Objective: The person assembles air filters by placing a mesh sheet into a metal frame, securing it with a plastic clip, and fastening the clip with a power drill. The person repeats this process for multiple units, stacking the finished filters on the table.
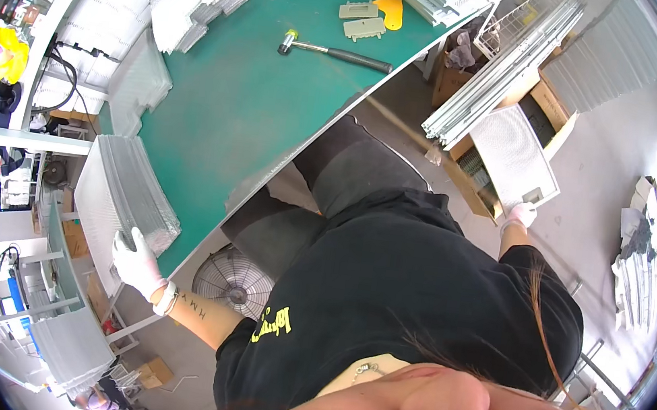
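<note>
Perforated panel (517, 149): the right hand (522, 214) pinches its near corner, fingers narrow, arm reaching out sideways. A firm, level hold there should limit bending. It lies over an open carton (471, 195), off the green table's (217, 111) near edge. Opposite, the left hand (137, 264) spreads wide beside the sheet stack (129, 190) at the table's near-left corner, contact unclear.

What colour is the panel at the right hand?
The panel is off-white; the head view shows it.
</note>
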{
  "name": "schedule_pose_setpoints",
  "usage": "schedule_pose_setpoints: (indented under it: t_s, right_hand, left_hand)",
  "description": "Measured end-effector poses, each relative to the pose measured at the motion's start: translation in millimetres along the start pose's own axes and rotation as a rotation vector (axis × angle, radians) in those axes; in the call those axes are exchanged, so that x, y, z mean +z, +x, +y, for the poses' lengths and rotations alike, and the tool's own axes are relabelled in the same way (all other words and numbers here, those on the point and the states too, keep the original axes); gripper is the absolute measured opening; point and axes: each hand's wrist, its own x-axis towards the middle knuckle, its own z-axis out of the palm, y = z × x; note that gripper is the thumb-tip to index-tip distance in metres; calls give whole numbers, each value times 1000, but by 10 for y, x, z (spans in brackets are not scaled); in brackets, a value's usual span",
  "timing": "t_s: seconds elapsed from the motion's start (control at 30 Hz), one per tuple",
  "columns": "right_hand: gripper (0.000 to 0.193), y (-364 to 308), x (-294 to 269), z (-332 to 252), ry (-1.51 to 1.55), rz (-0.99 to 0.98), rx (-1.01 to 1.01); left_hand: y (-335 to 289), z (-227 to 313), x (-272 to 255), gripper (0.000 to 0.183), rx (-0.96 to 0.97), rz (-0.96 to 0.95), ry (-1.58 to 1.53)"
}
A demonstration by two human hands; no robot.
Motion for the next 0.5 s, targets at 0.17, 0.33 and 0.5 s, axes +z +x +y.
schedule_pose_setpoints:
  t_s: [0.17, 0.33, 0.5]
  right_hand:
    - [44, 171, 352, 23, -690, -527, 30]
    - [77, 44, 293, -109, -571, -439, 218]
    - [65, -443, 239, -712, -633, -112, -446]
  left_hand:
    - [-122, 40, 8, 61, -104, -51, 25]
    - [-144, -178, -1, 69, -186, -105, -151]
    - [-2, -234, -397, 73, -302, -218, -311]
